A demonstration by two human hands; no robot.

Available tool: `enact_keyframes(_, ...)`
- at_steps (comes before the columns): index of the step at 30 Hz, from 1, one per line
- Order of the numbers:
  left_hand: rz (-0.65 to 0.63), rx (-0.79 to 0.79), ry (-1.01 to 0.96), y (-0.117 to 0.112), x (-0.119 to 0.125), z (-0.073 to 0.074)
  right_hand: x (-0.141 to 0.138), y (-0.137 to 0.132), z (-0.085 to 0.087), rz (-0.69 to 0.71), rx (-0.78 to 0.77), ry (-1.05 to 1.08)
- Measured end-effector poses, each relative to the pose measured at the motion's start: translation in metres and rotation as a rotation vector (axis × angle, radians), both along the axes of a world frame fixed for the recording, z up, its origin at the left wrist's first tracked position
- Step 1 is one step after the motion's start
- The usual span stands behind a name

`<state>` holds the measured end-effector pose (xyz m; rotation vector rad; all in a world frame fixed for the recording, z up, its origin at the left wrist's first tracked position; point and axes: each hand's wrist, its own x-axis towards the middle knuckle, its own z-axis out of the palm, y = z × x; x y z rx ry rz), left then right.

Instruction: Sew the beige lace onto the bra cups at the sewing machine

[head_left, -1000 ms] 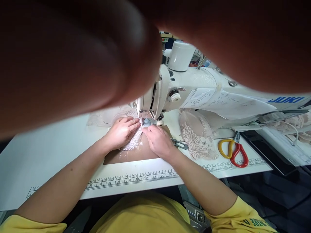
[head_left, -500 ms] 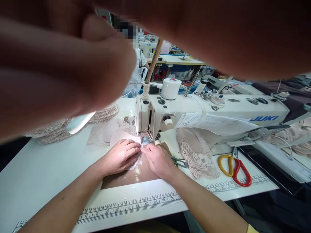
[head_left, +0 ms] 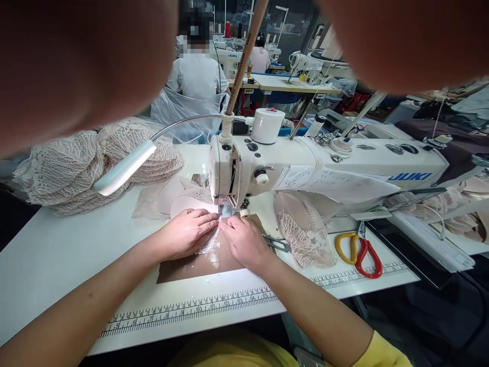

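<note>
A pale lace fabric piece (head_left: 208, 243) lies under the needle area of a white sewing machine (head_left: 225, 173), on a shiny brown sheet (head_left: 183, 269). My left hand (head_left: 191, 232) rests over this piece with its fingers together, closed on its edge and covering much of it. My right hand (head_left: 244, 239) has its fingers curled, index finger and thumb at the fabric's edge close to the presser foot (head_left: 220, 210). The fingertips of both hands almost touch. Behind my left hand lie smooth pale cup-shaped pieces (head_left: 179, 204) with lace.
Stacked lace pieces (head_left: 76, 163) stand at left behind a lamp (head_left: 126, 168). At right are more lace (head_left: 301, 234), grey thread snips (head_left: 278, 243) and red-yellow scissors (head_left: 359, 255). A printed ruler (head_left: 198, 308) runs along the front edge. Blurred fingers (head_left: 95, 66) near the lens block the upper corners. Someone sits ahead.
The view has tilted up slightly, and the blurred fingers near the lens have drawn back, uncovering the lamp, lace stacks and seated person. My hands stay at the needle.
</note>
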<state>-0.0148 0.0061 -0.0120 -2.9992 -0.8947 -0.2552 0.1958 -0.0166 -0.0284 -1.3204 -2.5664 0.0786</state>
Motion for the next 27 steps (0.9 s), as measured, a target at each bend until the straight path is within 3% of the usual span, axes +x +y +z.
enact_keyframes(10, 0.188, -0.025, -0.023, -0.008, 0.01, 0.001, 0.0, 0.002, 0.002, -0.048, -0.008, 0.042)
enact_keyframes(20, 0.041, -0.146, -0.18, -0.009, -0.007, 0.008, 0.012, -0.003, 0.002, 0.069, -0.009, 0.246)
enact_keyframes(27, 0.057, -0.218, -0.177, -0.013, -0.006, 0.014, 0.014, -0.007, 0.005, 0.193, -0.042, 0.3)
